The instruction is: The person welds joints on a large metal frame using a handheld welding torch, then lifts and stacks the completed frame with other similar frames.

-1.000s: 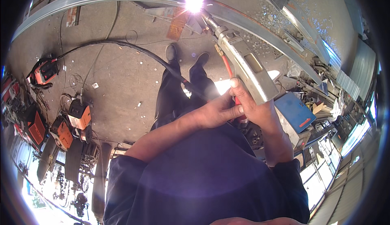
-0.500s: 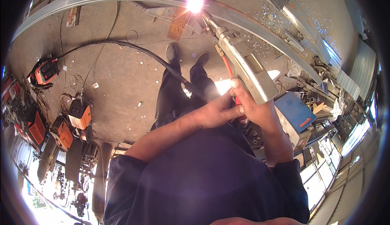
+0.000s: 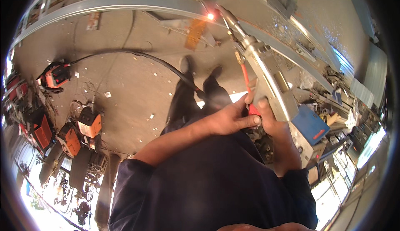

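Both hands meet at chest height, w/ forearms coming up from the dark blue shirt. Left hand [image 3: 228, 118] is closed, fingers curled round the red handle [image 3: 253, 108] of a welding electrode holder; thumb lies along it. Right hand [image 3: 270, 118] is also closed on the same red handle from the other side, fingertips pressed vs. the left hand's, so the two touch. A thin red-orange rod/lead [image 3: 245, 73] runs up from the handle toward the weld spot.

Just beside the right hand, touching its fingers, a grey steel box section [image 3: 271, 85] runs diagonally up-left. At its far end a small orange glow [image 3: 210, 16] sits where it meets a long curved grey steel beam [image 3: 125, 3] across the top of view.

Below: concrete floor [image 3: 125, 89], person's two dark shoes [image 3: 200, 70] approx. under the glow. Black cable [image 3: 137, 56] arcs across the floor from an orange-black machine [image 3: 56, 76] at left to the legs. More orange machines [image 3: 89, 122] lower left. Blue box [image 3: 310, 124] on cluttered surface at right, near the right forearm.
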